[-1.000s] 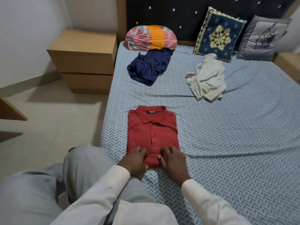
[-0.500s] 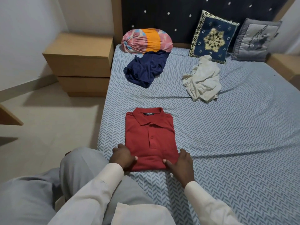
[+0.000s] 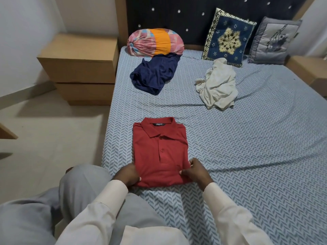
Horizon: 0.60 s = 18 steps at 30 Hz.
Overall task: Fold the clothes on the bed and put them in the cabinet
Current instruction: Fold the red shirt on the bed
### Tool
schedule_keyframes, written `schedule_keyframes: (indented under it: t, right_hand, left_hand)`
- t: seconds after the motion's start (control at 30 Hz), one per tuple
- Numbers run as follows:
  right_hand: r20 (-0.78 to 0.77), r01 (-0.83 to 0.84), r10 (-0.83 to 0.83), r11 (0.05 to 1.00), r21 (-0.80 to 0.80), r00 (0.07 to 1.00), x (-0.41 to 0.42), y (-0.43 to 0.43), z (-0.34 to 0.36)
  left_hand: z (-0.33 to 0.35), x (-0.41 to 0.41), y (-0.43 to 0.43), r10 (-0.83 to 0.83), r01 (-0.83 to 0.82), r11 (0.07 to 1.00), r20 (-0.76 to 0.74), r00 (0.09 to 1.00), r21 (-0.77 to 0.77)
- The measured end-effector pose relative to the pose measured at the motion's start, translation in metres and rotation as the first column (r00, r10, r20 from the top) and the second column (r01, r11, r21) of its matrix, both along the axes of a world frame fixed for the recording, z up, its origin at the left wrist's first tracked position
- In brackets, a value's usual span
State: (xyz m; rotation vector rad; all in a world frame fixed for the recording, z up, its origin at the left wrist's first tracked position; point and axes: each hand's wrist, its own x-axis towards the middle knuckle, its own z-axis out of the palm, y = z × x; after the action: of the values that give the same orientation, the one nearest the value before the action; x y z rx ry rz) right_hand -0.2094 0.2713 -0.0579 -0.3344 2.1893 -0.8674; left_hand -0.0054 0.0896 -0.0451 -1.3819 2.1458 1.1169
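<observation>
Head view: folded red polo shirt (image 3: 159, 149) is lying collar-up, placket facing up, near the left front edge of the bed with the blue-grey herringbone sheet (image 3: 256, 156). Left hand (image 3: 128, 175) is gripping the shirt's lower left corner, thumb on top. Right hand (image 3: 195, 172) is pinching the lower right corner, fingers curled round the edge. Both hands are clamped on the shirt, one at each side.

Crumpled navy blue garment (image 3: 154, 73) is lying further up the bed, touching the pink-and-orange bolster pillow (image 3: 155, 41). Crumpled cream garment (image 3: 218, 85) is sitting just before the blue embroidered cushion (image 3: 229, 37); grey cushion (image 3: 272, 41) is leaning beside it. Light brown wooden bedside drawer unit (image 3: 79, 68) is standing left of the bed.
</observation>
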Motion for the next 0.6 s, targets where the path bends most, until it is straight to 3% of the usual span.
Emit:
schedule_keyframes:
  t: [0.1, 0.17, 0.33, 0.5, 0.6]
  right_hand:
    - [-0.015, -0.049, 0.051, 0.996, 0.073, 0.999, -0.001, 0.005, 0.000]
    - [-0.032, -0.073, 0.074, 0.997, 0.034, 0.997, -0.002, 0.000, 0.007]
    - [-0.076, 0.050, -0.052, 0.998, -0.022, 0.996, -0.016, -0.036, 0.007]
    - [0.010, 0.197, -0.197, 0.978, -0.075, 0.980, -0.055, -0.076, -0.018]
    - [-0.044, 0.064, -0.068, 0.995, -0.083, 0.997, -0.049, -0.085, 0.015]
  left_hand:
    - [-0.001, 0.000, 0.003, 0.043, -0.043, 0.999, -0.032, 0.999, -0.007]
    - [0.000, -0.002, -0.002, 0.183, -0.176, 0.982, -0.114, 0.977, 0.071]
    - [-0.014, -0.022, -0.032, 0.468, -0.392, 0.878, -0.326, 0.821, 0.274]
    - [0.014, -0.048, -0.050, 0.338, -0.328, 0.940, -0.411, 0.847, 0.096]
    - [0.011, -0.056, -0.063, 0.190, -0.183, 0.981, -0.432, 0.882, 0.058]
